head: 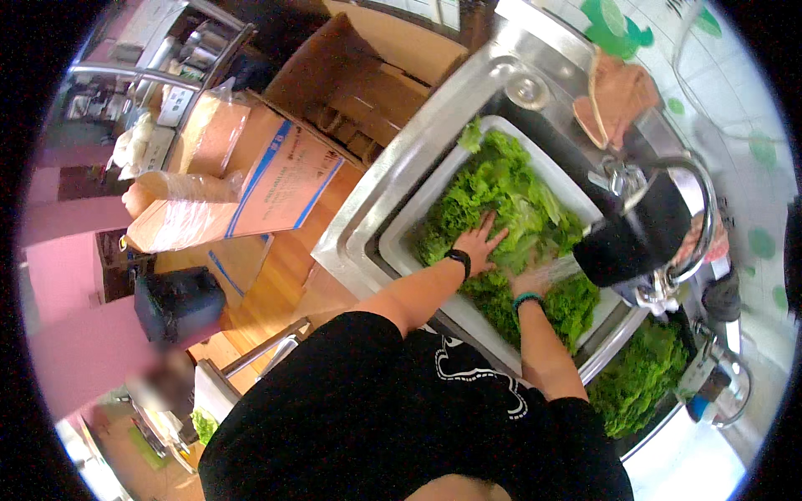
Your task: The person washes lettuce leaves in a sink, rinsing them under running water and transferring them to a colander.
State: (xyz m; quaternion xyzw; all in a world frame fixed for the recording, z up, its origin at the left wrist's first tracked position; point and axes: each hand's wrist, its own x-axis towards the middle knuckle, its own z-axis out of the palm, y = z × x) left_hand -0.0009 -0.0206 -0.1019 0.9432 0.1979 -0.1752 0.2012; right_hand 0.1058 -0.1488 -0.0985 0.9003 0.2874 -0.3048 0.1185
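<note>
A white plastic tub (401, 232) filled with green leafy lettuce (501, 181) sits in a stainless steel sink basin (369, 216). My left hand (479, 243), with a black band at the wrist, rests on the leaves with its fingers spread. Beside it, my right hand (531, 275), wearing a teal band, reaches in among the lettuce; its fingers are blurred and partly hidden by water and leaves. Water sprays towards it from the side where a black cylindrical thing (633, 232) hangs by the curved metal faucet (711, 206).
More lettuce (645, 376) lies in the neighbouring basin. An orange-brown glove or cloth (617, 97) lies on the sink's back edge. Open cardboard boxes (282, 178) stand beyond the sink, near a black bin (178, 300). A blurred person (166, 382) is at the lower left.
</note>
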